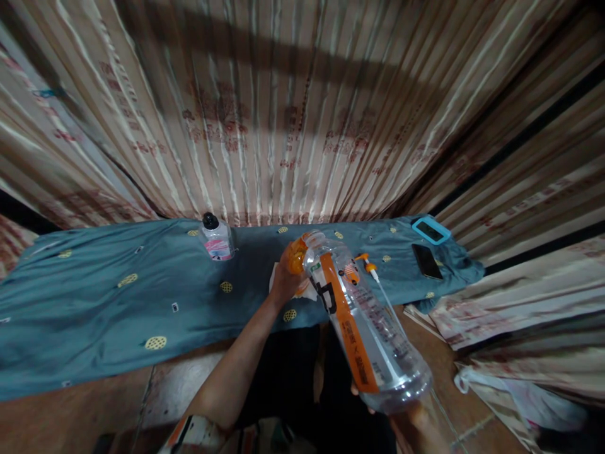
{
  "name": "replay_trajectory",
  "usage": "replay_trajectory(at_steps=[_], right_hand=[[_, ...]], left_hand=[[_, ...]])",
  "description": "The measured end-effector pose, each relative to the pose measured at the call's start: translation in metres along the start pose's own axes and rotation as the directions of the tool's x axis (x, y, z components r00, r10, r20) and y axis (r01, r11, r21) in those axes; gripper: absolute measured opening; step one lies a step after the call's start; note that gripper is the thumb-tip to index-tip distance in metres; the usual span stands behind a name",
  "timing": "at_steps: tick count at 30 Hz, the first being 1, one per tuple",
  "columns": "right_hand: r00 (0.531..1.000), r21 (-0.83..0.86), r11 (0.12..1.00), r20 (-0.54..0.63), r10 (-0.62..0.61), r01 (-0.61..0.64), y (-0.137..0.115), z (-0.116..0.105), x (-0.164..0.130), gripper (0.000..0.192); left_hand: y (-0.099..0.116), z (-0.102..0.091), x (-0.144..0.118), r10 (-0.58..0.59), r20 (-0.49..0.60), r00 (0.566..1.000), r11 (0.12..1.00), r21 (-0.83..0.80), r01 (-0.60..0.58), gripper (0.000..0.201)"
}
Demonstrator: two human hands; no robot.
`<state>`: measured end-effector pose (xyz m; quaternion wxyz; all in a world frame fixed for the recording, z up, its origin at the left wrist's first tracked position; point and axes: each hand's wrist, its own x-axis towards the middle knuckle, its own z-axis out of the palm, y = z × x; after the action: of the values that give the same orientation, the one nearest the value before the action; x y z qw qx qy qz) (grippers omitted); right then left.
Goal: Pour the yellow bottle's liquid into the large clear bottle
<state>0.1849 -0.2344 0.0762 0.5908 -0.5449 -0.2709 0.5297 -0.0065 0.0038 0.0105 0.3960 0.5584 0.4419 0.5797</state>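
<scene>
while my left hand [283, 280] closes its fingers round the orange cap [295, 255] at the mouth of the clear plastic bottle [363, 321], my right hand [416, 421] cups the bottle's base from beneath at about 5 o'clock in the view, largely hidden by the base, so i cannot tell how tightly it is clamped. the bottle lies tilted, mouth toward 11 o'clock and base toward 5 o'clock, held in the air above the near edge of the teal cloth [118, 296]. it looks empty or nearly so, with an orange-and-black label running down its side. i judge the step in hand to be turning the cap at the mouth; whether it goes on or comes off i cannot tell. the next move calls for a steady counter-grip at the base while the left fingers twist, with the mouth kept level with the cap. just beyond the bottle, at 1 o'clock, a small orange-tipped nozzle [367, 263] lies on the cloth. a small black-capped bottle [216, 238] stands at 10 o'clock, well apart; a dark phone [426, 260] and a blue-cased phone [430, 230] lie at 2 o'clock
</scene>
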Motion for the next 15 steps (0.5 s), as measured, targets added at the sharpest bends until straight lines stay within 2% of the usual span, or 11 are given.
replay_trajectory(at_steps=[8, 15], right_hand=[[0.999, -0.004, 1.0, -0.044, 0.012, -0.012, 0.0054, -0.0044, -0.0039, 0.055], [0.999, 0.029, 0.999, -0.045, 0.017, -0.016, 0.0041, -0.0027, -0.0028, 0.058]], left_hand=[[0.0024, -0.0013, -0.0005, -0.005, 0.007, 1.0, 1.0, 0.017, 0.005, 0.061], [-0.0012, -0.0023, 0.0008, 0.028, 0.012, 1.0, 0.999, 0.031, -0.028, 0.057]])
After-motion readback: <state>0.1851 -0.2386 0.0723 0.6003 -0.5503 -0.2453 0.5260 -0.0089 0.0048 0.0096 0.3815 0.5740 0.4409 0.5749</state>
